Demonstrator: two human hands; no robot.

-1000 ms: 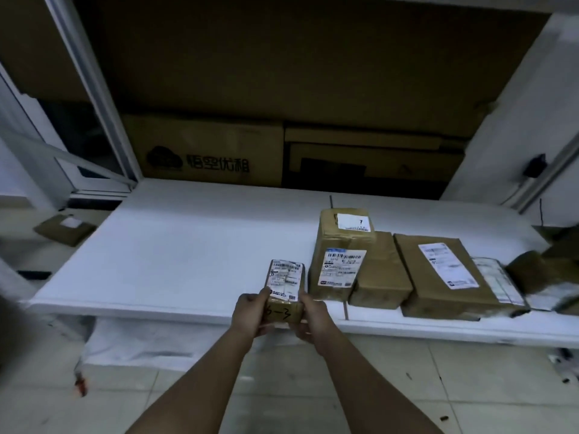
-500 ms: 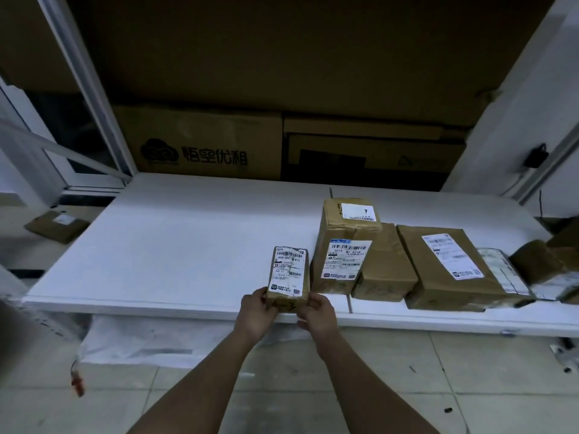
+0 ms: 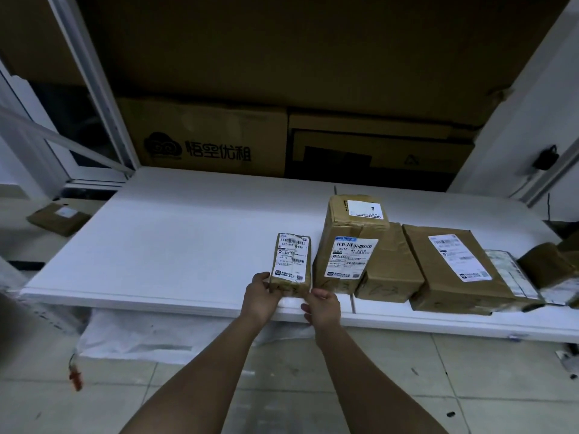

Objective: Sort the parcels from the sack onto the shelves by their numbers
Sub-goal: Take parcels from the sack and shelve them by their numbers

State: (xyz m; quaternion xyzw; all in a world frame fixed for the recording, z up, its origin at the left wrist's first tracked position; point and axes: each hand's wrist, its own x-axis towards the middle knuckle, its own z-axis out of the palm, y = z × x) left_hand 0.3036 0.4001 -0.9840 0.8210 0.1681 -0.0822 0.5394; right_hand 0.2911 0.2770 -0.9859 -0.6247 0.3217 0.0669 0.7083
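Both your hands are at the small brown parcel [image 3: 292, 265] on the white shelf [image 3: 175, 242], just left of the tall box [image 3: 349, 245]: left hand [image 3: 262, 298] grips its near corner, right hand [image 3: 322, 307] pinches the other; white barcode label faces up

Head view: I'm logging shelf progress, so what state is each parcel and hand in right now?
Small parcel: lying on the shelf, label up, near end gripped.
Left hand: grips the parcel's near left corner.
Right hand: fingers curled at its near right corner; contact unclear.
Tall box: upright, beside the small parcel.
Flat box: lying label up.
Parcel on the floor: lying flat, label up.
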